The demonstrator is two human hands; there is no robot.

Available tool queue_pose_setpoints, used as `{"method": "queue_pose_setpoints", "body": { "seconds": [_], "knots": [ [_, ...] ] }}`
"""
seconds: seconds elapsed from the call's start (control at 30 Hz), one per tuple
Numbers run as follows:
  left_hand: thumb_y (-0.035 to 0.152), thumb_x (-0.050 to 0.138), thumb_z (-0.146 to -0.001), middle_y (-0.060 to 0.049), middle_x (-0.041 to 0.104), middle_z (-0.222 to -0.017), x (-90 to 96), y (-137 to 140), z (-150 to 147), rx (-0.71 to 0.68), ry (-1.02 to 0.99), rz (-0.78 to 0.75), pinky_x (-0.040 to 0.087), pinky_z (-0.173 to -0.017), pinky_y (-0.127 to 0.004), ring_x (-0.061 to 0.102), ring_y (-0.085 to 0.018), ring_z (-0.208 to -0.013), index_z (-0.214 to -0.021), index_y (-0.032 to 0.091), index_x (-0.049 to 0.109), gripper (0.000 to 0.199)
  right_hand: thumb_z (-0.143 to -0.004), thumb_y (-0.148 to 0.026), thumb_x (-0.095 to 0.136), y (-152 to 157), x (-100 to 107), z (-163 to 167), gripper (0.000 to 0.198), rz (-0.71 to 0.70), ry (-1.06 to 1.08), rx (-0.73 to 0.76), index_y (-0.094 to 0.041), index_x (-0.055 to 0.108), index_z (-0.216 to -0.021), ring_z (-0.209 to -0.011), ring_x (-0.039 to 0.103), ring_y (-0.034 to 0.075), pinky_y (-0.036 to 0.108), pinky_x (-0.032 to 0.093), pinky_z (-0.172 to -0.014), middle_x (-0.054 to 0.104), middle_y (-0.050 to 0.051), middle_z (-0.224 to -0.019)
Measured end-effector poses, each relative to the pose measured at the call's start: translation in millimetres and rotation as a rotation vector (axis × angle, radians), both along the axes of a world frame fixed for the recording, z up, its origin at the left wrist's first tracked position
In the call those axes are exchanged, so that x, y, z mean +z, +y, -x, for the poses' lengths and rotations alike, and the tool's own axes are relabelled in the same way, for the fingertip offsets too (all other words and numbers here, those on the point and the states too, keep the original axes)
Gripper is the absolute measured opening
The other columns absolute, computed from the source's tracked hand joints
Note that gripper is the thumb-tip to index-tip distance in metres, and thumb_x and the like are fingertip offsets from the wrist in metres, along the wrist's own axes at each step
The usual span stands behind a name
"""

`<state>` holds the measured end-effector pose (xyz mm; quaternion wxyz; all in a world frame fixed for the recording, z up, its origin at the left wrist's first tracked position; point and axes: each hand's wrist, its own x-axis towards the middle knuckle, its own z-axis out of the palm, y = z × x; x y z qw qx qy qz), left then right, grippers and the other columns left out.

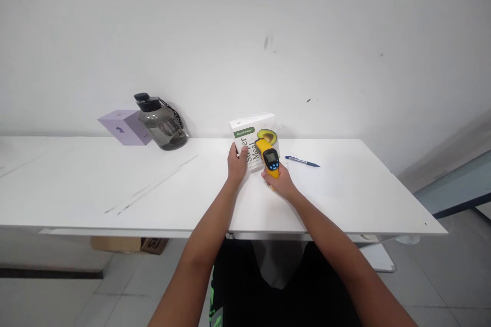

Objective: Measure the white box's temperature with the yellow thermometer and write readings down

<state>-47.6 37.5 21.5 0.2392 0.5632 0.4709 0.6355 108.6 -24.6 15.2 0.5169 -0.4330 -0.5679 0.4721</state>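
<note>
My left hand [237, 163] grips the lower left side of a white box [241, 142] printed with "Super Meal" and an avocado. The box stands upright, tilted a little, near the back of the white table. In my right hand [282, 181] is a yellow and black infrared thermometer [267, 156], my fingers wrapped around its handle. Its nose points at the front of the box and covers part of the print; whether it touches cannot be told. A blue pen [302, 161] lies on the table just right of the box.
A grey, see-through water bottle [163, 125] with a black lid and strap stands at the back left, beside a purple box [126, 127]. Behind the white table [153, 184] rises a white wall. Under it sits a cardboard box [126, 244] on the tiled floor.
</note>
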Motion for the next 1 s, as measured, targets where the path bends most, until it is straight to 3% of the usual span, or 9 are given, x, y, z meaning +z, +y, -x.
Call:
{"method": "queue_pose_setpoints", "body": {
  "seconds": [0.33, 0.63, 0.83, 1.0],
  "knots": [
    [0.053, 0.048, -0.088, -0.007, 0.064, -0.103, 4.1, -3.5, 0.8, -0.006, 0.048, -0.062, 0.047, -0.079, -0.032, 0.060, -0.021, -0.094, -0.110, 0.020, 0.055, 0.041, -0.070, -0.039, 0.066, 1.8, -3.1, -1.0, 0.026, -0.013, -0.065, -0.021, -0.020, 0.052, -0.081, -0.057, 0.050, 0.012, 0.028, 0.044, -0.056, 0.056, -0.002, -0.072],
    [0.053, 0.049, -0.087, -0.007, 0.064, -0.099, 2.1, -2.2, 0.1, 0.047, 0.071, -0.032, 0.047, -0.078, -0.033, 0.060, -0.021, -0.090, -0.107, 0.019, 0.055, 0.040, -0.071, -0.042, 0.065, -5.4, 3.8, 4.7, 0.031, -0.054, -0.068, -0.064, -0.022, 0.053, -0.092, -0.060, 0.049, 0.012, 0.028, 0.044, -0.058, 0.055, -0.003, -0.073],
    [0.053, 0.049, -0.087, -0.007, 0.063, -0.102, 2.6, -3.0, 1.5, 0.129, 0.054, -0.051, 0.046, -0.080, -0.033, 0.059, -0.021, -0.094, -0.108, 0.020, 0.054, 0.039, -0.072, -0.043, 0.064, -7.2, 11.7, 3.4, 0.037, -0.122, -0.129, -0.219, -0.022, 0.055, -0.101, -0.068, 0.051, 0.014, 0.029, 0.046, -0.067, 0.058, -0.001, -0.078],
    [0.053, 0.049, -0.087, -0.007, 0.063, -0.101, 1.1, 2.2, 5.4, 0.251, -0.043, -0.039, 0.046, -0.080, -0.031, 0.059, -0.019, -0.092, -0.103, 0.020, 0.053, 0.037, -0.073, -0.048, 0.062, 1.1, 5.2, -0.3, 0.042, -0.045, -0.147, -0.310, -0.023, 0.054, -0.106, -0.070, 0.052, 0.015, 0.030, 0.047, -0.067, 0.058, 0.000, -0.082]
  ]
}}
